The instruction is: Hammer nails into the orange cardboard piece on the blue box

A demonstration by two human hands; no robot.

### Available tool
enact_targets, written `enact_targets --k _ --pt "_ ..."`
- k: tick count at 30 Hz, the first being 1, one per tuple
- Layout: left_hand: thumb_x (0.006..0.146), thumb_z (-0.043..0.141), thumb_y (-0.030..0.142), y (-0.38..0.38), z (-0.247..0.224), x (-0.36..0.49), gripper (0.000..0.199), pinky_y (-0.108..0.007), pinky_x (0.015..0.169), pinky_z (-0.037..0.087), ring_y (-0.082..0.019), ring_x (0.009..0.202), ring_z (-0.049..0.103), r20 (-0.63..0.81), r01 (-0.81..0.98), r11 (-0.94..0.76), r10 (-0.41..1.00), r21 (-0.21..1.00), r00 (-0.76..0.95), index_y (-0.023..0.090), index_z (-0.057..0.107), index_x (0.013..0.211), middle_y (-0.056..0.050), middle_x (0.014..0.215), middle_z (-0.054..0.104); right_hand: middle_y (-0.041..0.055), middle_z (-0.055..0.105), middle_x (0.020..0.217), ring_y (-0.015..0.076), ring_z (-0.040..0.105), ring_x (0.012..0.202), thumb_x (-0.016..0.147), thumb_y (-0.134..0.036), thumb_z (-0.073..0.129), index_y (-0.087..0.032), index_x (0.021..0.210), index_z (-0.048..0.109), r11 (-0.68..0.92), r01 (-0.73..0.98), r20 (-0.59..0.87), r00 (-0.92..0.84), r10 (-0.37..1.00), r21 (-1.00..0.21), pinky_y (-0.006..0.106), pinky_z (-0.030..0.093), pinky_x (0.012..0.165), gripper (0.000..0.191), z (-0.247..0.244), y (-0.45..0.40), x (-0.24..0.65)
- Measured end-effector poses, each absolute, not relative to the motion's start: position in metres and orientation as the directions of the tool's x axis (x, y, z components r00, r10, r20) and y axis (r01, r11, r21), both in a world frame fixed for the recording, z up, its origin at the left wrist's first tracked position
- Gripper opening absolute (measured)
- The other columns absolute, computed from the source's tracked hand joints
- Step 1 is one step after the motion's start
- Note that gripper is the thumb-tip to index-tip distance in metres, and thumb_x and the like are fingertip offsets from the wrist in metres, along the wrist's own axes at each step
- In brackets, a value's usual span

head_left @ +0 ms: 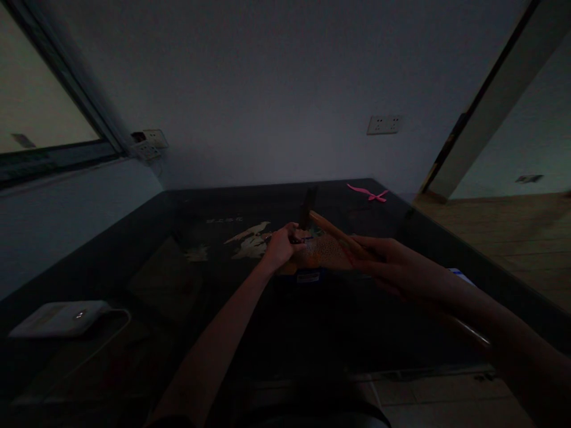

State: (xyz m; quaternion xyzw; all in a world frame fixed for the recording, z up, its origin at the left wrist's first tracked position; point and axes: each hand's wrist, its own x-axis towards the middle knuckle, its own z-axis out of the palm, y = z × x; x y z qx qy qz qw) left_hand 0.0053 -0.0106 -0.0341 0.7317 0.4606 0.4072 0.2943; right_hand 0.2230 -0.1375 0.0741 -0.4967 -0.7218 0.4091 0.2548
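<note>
My right hand (379, 257) is closed around the long wooden handle of what looks like a hammer (332, 227). Its dark, narrow head (307, 208) stands just beyond my left fingers. My left hand (281, 246) is curled at the left end of a speckled orange-yellow packet (323, 251), its fingers pinched together around something small and dark that I cannot make out. The packet lies on the table beneath the handle, and a blue strip with pale print (308, 277) shows along its near edge. Dim light blurs the details.
The dark glossy table (267, 333) has a pale bird picture (250, 241) on its top. A pink ribbon (369, 193) lies at the back right. At the left is a white power bank or adapter (62, 318) with a cable. Wall sockets (384, 124) are above the table.
</note>
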Motion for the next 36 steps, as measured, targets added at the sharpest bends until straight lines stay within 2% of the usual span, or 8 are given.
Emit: enact_targets --k 3,7,11,14,18,23,29,36 --pt "0.065 0.072 0.013 -0.011 -0.034 0.005 0.047 -0.026 0.07 0.049 -0.016 0.074 0.064 0.335 0.43 -0.406 0.913 0.806 0.233 0.018 0.055 0.109 0.0 0.077 0.067 -0.0001 0.061 0.071 0.0098 0.052 0.048 0.079 -0.026 0.058 -0.019 0.11 0.062 0.184 0.487 -0.02 -0.384 0.923 -0.854 0.017 0.04 0.038 0.032 0.067 -0.135 0.224" --pt "0.065 0.071 0.013 -0.012 -0.032 0.005 0.04 -0.027 0.068 0.048 -0.017 0.074 0.064 0.355 0.467 -0.426 0.904 0.775 0.237 0.018 0.059 0.103 0.0 0.076 0.066 -0.0019 0.058 0.061 0.0075 0.043 0.036 0.077 -0.024 0.058 -0.017 0.115 0.061 0.123 0.521 -0.088 -0.362 0.928 -0.844 0.017 0.031 0.029 0.038 0.059 -0.132 0.226" --pt "0.065 0.072 0.015 -0.011 -0.031 0.006 0.041 -0.027 0.069 0.048 -0.017 0.073 0.064 0.333 0.473 -0.397 0.918 0.787 0.217 0.019 0.059 0.103 0.001 0.074 0.066 0.0044 0.064 0.091 0.0079 0.05 0.046 0.075 -0.023 0.061 -0.02 0.116 0.061 0.203 0.493 0.012 -0.363 0.932 -0.846 0.017 0.037 0.033 0.042 0.065 -0.133 0.226" --pt "0.065 0.072 0.014 -0.012 -0.03 0.006 0.042 -0.027 0.069 0.048 -0.016 0.071 0.064 0.335 0.468 -0.391 0.92 0.792 0.201 0.018 0.058 0.104 0.001 0.073 0.066 0.002 0.063 0.079 0.0094 0.051 0.047 0.077 -0.024 0.059 -0.019 0.116 0.061 0.187 0.486 -0.001 -0.36 0.933 -0.854 0.018 0.039 0.036 0.039 0.065 -0.134 0.225" --pt "0.064 0.071 0.011 -0.014 -0.028 0.006 0.039 -0.026 0.066 0.047 -0.016 0.073 0.063 0.353 0.46 -0.415 0.91 0.785 0.218 0.017 0.059 0.1 0.0 0.076 0.066 -0.0035 0.054 0.057 0.0086 0.045 0.039 0.077 -0.023 0.058 -0.017 0.11 0.063 0.104 0.511 -0.093 -0.347 0.933 -0.853 0.018 0.035 0.033 0.035 0.057 -0.132 0.223" --pt "0.065 0.07 0.011 -0.014 -0.028 0.006 0.037 -0.026 0.067 0.048 -0.015 0.071 0.063 0.328 0.441 -0.39 0.921 0.809 0.213 0.018 0.058 0.1 0.001 0.073 0.064 -0.0037 0.055 0.059 0.0077 0.045 0.039 0.077 -0.024 0.058 -0.018 0.109 0.063 0.155 0.474 -0.023 -0.348 0.937 -0.867 0.017 0.035 0.033 0.033 0.059 -0.134 0.224" --pt "0.064 0.072 0.012 -0.014 -0.029 0.006 0.037 -0.026 0.066 0.047 -0.016 0.073 0.063 0.354 0.474 -0.422 0.907 0.773 0.229 0.019 0.059 0.098 0.0 0.077 0.066 -0.0075 0.047 0.051 0.0064 0.039 0.033 0.077 -0.028 0.057 -0.016 0.114 0.058 0.028 0.476 -0.156 -0.343 0.926 -0.879 0.016 0.031 0.029 0.039 0.053 -0.138 0.224" --pt "0.065 0.071 0.012 -0.012 -0.03 0.006 0.036 -0.025 0.066 0.047 -0.015 0.07 0.063 0.336 0.452 -0.4 0.916 0.797 0.218 0.018 0.059 0.098 0.001 0.074 0.066 -0.0076 0.046 0.053 0.0062 0.04 0.035 0.081 -0.031 0.055 -0.016 0.119 0.054 0.069 0.466 -0.102 -0.332 0.938 -0.882 0.015 0.031 0.03 0.04 0.049 -0.14 0.229"
